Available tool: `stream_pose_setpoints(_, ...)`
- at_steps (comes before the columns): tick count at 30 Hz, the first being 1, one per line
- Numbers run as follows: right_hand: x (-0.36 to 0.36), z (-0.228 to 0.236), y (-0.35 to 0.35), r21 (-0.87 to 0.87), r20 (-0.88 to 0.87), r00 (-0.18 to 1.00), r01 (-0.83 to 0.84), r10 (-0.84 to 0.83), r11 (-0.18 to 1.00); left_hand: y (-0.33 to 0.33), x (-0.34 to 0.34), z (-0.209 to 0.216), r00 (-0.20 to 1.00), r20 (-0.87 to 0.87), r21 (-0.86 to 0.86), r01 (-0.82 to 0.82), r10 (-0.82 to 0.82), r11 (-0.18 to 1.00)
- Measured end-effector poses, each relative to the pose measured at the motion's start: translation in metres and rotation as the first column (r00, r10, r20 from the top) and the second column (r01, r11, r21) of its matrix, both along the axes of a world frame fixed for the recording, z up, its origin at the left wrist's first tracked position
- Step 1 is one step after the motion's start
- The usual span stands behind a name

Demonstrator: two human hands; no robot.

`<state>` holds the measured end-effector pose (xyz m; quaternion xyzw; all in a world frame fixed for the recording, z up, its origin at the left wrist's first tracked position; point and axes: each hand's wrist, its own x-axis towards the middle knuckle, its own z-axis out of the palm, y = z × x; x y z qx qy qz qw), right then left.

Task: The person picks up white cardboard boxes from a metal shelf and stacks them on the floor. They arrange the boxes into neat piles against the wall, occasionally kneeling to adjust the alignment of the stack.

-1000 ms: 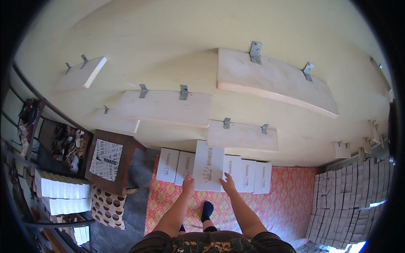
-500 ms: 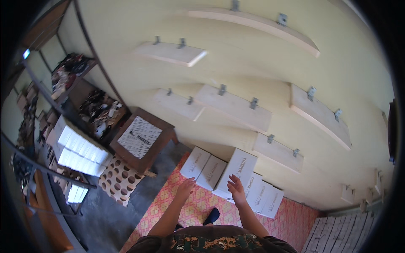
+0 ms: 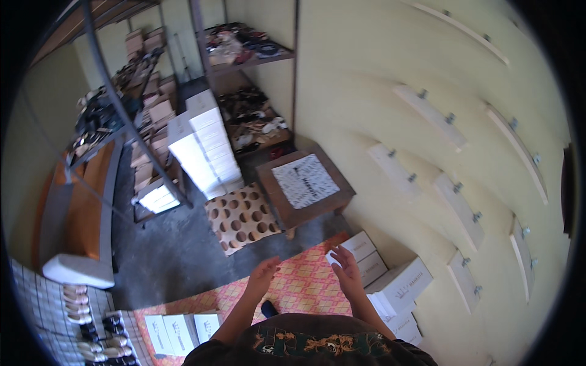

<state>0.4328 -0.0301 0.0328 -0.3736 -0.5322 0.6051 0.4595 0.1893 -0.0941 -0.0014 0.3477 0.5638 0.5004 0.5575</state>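
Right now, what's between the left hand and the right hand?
Head view: only bare patterned floor mat lies between the left hand and the right hand. The white boxes sit beyond the right hand, along the wall.

We're in a shoe stockroom: white shoeboxes (image 3: 204, 143) stacked high, metal racks (image 3: 244, 67) crammed with footwear, sandals (image 3: 76, 299) lined on the floor, empty wall shelves (image 3: 458, 207) alongside.

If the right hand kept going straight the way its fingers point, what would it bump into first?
Probably the white box lying on the floor by the wall. The right hand points up and slightly left at its near end and looks almost on it already, though depth is hard to judge.
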Motion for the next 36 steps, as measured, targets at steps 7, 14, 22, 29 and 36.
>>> stream_pose_setpoints(7,-0.133,-0.006,0.009,0.057,-0.037,0.985,-0.168,0.17,0.984,-0.059,-0.116,0.021,0.975,-0.011,0.11,-0.217,0.22,0.97)
stream_pose_setpoints(14,-0.23,0.01,0.011,0.007,-0.091,0.943,-0.321,0.32,0.947,-0.105,-0.189,0.036,0.914,-0.028,0.167,-0.396,0.405,0.903)
stream_pose_setpoints(22,-0.296,0.002,0.06,0.076,-0.093,0.936,-0.334,0.34,0.94,-0.097,-0.244,0.027,0.841,-0.008,0.162,-0.532,0.54,0.831)
stream_pose_setpoints(29,-0.343,-0.009,0.137,0.026,-0.047,0.967,-0.251,0.252,0.968,-0.027,-0.302,0.041,0.841,-0.049,0.147,-0.528,0.539,0.836)
stream_pose_setpoints(36,-0.412,-0.009,0.244,-0.039,-0.169,0.973,-0.165,0.157,0.985,0.078,-0.375,0.051,0.839,0.001,0.106,-0.541,0.544,0.834)
